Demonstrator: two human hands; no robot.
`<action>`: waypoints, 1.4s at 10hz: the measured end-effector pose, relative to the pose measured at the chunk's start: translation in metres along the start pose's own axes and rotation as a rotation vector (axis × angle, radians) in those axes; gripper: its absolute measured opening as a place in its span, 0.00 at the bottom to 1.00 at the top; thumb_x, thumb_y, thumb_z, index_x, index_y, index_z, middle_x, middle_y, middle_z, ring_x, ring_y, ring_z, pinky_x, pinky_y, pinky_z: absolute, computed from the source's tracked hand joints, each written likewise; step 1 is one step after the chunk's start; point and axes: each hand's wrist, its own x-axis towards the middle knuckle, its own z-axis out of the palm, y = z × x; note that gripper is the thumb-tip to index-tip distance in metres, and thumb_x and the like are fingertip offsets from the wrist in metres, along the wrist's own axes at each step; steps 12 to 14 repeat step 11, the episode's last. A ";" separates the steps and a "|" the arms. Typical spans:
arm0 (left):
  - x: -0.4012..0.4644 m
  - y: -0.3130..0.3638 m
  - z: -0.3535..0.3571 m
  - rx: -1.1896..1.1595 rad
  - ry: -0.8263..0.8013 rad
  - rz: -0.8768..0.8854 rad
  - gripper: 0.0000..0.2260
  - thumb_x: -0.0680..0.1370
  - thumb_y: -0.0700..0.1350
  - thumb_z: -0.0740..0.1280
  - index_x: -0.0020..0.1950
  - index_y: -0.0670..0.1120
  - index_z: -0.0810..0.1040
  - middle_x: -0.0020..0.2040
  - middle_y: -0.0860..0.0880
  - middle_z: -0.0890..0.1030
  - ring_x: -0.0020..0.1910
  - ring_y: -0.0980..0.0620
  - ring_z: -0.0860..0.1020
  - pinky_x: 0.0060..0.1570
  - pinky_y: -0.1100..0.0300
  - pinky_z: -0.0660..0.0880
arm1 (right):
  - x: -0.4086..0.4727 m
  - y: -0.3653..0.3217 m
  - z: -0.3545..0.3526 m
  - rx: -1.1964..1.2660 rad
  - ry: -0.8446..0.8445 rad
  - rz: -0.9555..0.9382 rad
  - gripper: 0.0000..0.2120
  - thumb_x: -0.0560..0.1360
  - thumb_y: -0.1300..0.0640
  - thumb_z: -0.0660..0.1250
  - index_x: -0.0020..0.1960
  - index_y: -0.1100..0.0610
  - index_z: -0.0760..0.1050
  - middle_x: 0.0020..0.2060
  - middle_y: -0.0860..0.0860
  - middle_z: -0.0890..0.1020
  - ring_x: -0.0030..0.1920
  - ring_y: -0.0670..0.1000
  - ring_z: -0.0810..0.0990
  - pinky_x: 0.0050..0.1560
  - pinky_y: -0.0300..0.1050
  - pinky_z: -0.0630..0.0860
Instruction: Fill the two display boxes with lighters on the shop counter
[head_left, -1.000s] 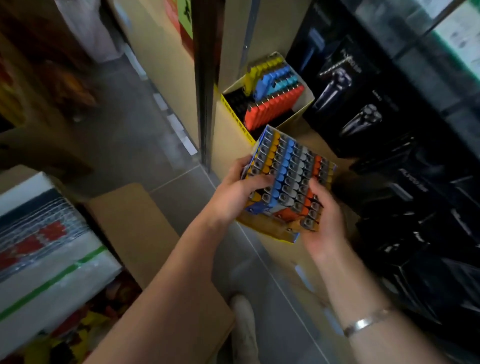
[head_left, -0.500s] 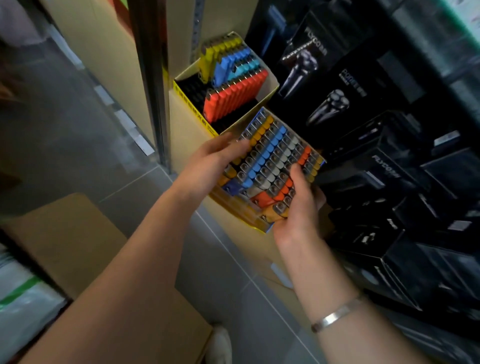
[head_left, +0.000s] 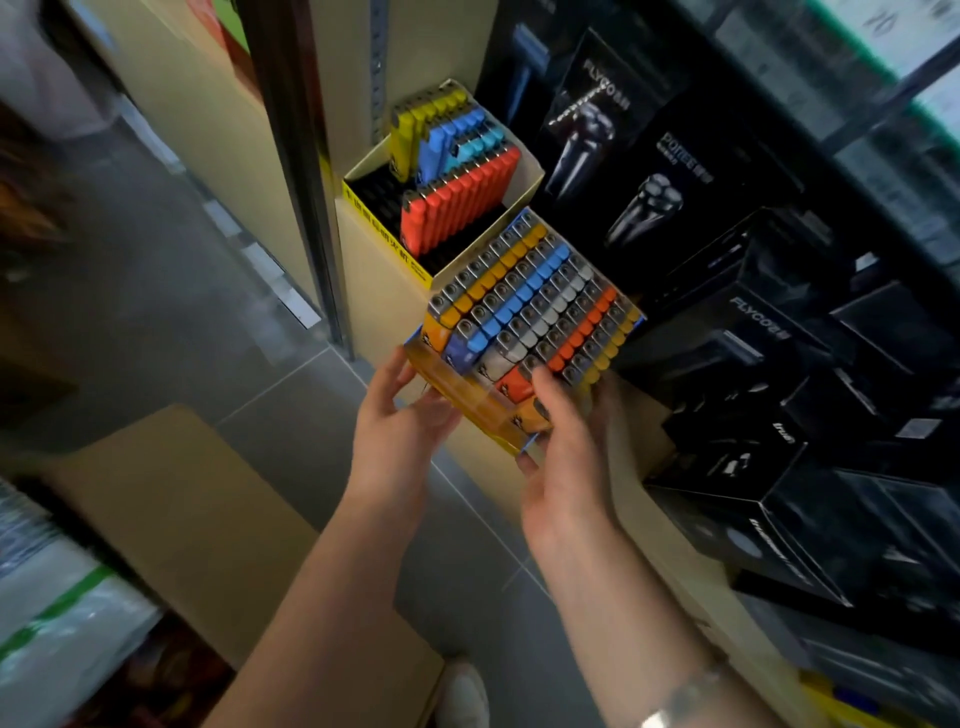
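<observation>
The full box has come down onto the counter at frame centre, just below the half-filled box; right hand still grips its corner, left hand has loosened, so placement looks nearly done.

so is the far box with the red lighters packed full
No, the far box holds rows of lighters with a dark empty gap along its left side.

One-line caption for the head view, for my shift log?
Both hands, left and right, set a full lighter box beside a part-filled one.
</observation>
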 end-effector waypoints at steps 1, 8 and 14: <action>0.008 0.004 0.001 -0.021 -0.048 -0.006 0.29 0.72 0.25 0.60 0.67 0.50 0.69 0.53 0.56 0.80 0.46 0.58 0.82 0.56 0.55 0.76 | -0.001 0.000 0.003 0.020 -0.034 -0.079 0.34 0.71 0.54 0.71 0.69 0.35 0.57 0.49 0.34 0.75 0.54 0.42 0.75 0.64 0.52 0.63; 0.041 0.011 0.027 -0.036 -0.175 -0.002 0.24 0.71 0.21 0.54 0.60 0.44 0.65 0.55 0.50 0.76 0.46 0.58 0.77 0.35 0.67 0.76 | 0.034 0.005 0.024 -0.189 0.194 -0.328 0.32 0.72 0.77 0.57 0.70 0.53 0.63 0.62 0.52 0.76 0.59 0.43 0.75 0.57 0.39 0.72; -0.007 0.040 -0.015 0.347 -0.035 0.045 0.18 0.73 0.32 0.63 0.56 0.52 0.75 0.58 0.53 0.76 0.56 0.54 0.75 0.55 0.58 0.71 | -0.021 -0.020 0.018 -0.366 0.142 -0.263 0.25 0.73 0.71 0.60 0.68 0.58 0.62 0.59 0.55 0.73 0.57 0.54 0.75 0.44 0.39 0.72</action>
